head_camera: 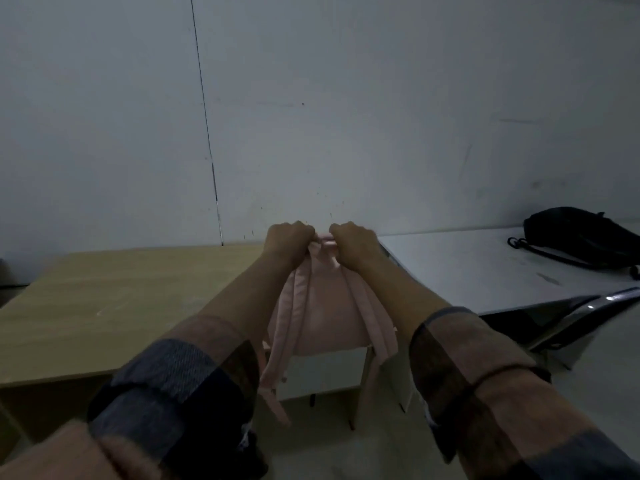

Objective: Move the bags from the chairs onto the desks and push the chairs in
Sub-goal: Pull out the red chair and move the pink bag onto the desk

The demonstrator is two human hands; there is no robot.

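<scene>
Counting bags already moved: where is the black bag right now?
In the head view, the black bag lies at far right on the grey desk, against the wall.

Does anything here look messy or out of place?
Nothing looks damaged or spilled. The pink backpack hangs in the air from both hands' grip on its top handle, straps dangling, in front of the wooden desk. A black bag already lies on the grey desk, its strap trailing loose.

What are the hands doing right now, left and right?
Left hand: closed, gripping the top handle of the pink backpack.
Right hand: closed, gripping the same handle.
</scene>
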